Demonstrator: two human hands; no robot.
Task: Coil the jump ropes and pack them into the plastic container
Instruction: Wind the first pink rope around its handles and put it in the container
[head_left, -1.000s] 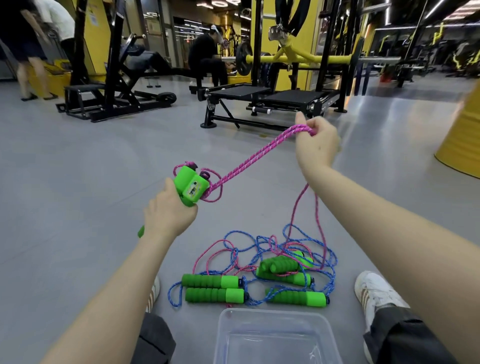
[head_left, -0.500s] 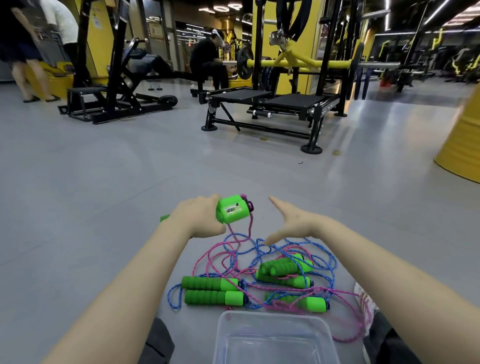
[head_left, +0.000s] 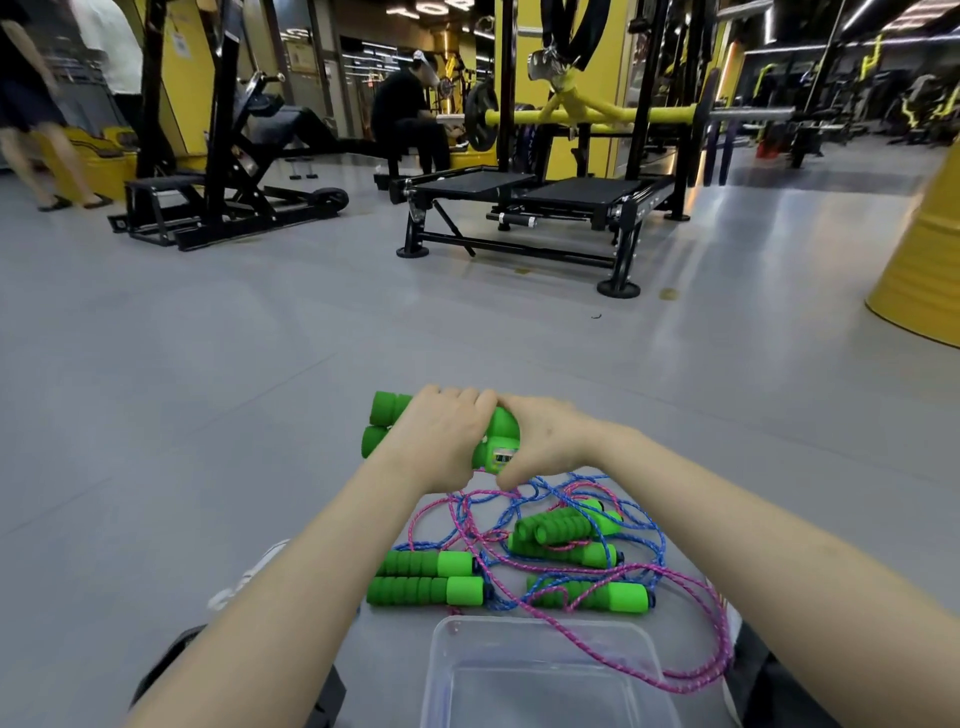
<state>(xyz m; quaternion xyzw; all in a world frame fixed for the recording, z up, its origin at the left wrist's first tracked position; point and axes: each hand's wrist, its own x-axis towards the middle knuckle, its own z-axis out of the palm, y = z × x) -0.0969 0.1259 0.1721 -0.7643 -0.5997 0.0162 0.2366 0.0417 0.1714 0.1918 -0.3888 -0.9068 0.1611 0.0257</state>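
My left hand (head_left: 441, 436) grips a pair of green foam jump-rope handles (head_left: 382, 426), held side by side above the floor. My right hand (head_left: 545, 441) closes on the same pair at the counter end, its small display facing me. A pink rope (head_left: 696, 587) trails from them down over the pile and loops across the right rim of the clear plastic container (head_left: 540, 675) at the bottom. On the floor between lies a tangle of blue and pink ropes (head_left: 519, 525) with several more green handles (head_left: 423, 577).
I sit on a grey gym floor with my legs and a white shoe (head_left: 244, 577) either side of the container. A black weight bench rack (head_left: 524, 208) stands ahead, another machine (head_left: 218, 171) at left, a yellow drum (head_left: 919, 260) at right. People are in the background.
My right hand let go of the stretched pink rope, dropped down and came onto the handles beside the left hand. The slack rope fell over the pile and the container's rim.
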